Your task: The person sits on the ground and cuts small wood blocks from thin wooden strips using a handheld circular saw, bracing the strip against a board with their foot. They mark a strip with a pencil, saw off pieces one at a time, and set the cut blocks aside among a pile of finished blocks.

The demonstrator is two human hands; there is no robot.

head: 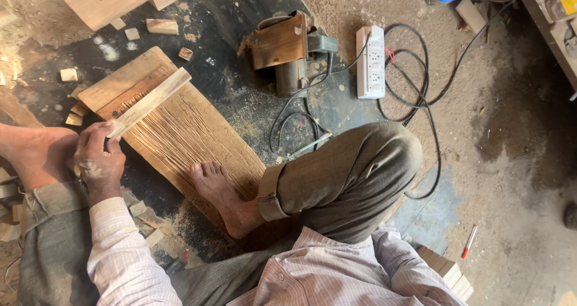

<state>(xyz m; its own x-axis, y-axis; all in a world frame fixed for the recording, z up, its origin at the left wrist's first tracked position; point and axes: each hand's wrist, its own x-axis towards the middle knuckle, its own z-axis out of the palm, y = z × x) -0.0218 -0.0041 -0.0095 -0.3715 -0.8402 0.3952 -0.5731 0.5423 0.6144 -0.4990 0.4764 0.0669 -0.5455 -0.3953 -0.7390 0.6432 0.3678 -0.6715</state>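
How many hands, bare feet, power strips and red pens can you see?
Hands: 1, the left hand gripping a wood strip
Bare feet: 2
Power strips: 1
Red pens: 1
Total: 5

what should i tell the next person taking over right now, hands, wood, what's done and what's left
Left hand: closed around the near end of a pale wooden strip, which lies slanted across the scored wooden board.
Right hand: not in view.
The person's bare foot rests on the near part of the board, pinning it to the floor.
A power tool with a wooden block on it lies beyond the board, apart from the hands, its cord running to the white power strip.
Done: small offcut blocks and sawdust lie around the board.
Left: the strip shows whole and uncut.
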